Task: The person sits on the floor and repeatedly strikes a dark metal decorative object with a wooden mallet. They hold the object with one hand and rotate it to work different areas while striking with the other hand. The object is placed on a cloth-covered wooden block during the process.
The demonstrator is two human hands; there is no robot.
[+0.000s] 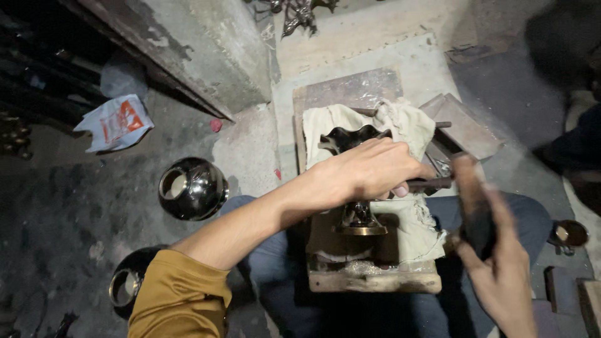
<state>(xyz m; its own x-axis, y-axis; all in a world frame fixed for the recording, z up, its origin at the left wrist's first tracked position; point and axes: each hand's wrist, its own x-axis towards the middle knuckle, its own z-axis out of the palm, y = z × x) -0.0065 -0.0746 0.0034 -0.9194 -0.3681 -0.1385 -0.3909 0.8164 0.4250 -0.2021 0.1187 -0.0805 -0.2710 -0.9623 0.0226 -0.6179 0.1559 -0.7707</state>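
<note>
My left hand (369,170) reaches across from the lower left and grips a dark metal vase-like piece (350,139) with a wavy rim and a brass-coloured foot (360,228). The piece lies on a cream cloth (410,125) spread over a wooden block (369,278) in front of my knees. My right hand (498,263), blurred, is at the lower right, closed on a dark flat tool (472,200) that points up toward the piece. A thin dark rod (432,183) sticks out from under my left hand.
Two dark round metal pots lie on the floor at left, one (191,188) near the middle left and another (128,285) by my elbow. A white plastic bag (116,122) lies farther left. A small tin (568,235) stands at right. A concrete ledge (206,50) rises behind.
</note>
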